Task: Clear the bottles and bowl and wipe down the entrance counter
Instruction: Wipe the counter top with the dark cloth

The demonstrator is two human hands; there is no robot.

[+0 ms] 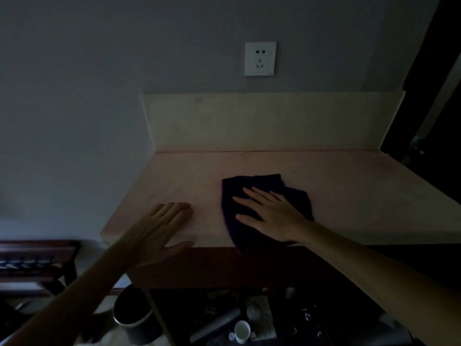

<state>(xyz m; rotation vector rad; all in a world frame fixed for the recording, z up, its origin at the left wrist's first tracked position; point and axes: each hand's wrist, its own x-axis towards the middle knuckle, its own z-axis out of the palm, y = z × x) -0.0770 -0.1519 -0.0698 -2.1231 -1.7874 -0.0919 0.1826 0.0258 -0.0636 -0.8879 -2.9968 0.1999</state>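
A dark purple cloth (262,186) lies on the pale entrance counter (349,191), near its front edge. My right hand (270,213) presses flat on the cloth with straight, spread fingers. My left hand (162,228) rests flat on the bare counter top at the front left corner, fingers straight, holding nothing. No bottles or bowl stand on the counter surface.
A pale backsplash (262,121) rims the counter's back and left, with a wall socket (260,58) above. Below the counter, a dark shelf holds a white cup (242,330) and dim clutter. A dark bin (132,315) stands on the floor; a wooden rack (37,260) is at left.
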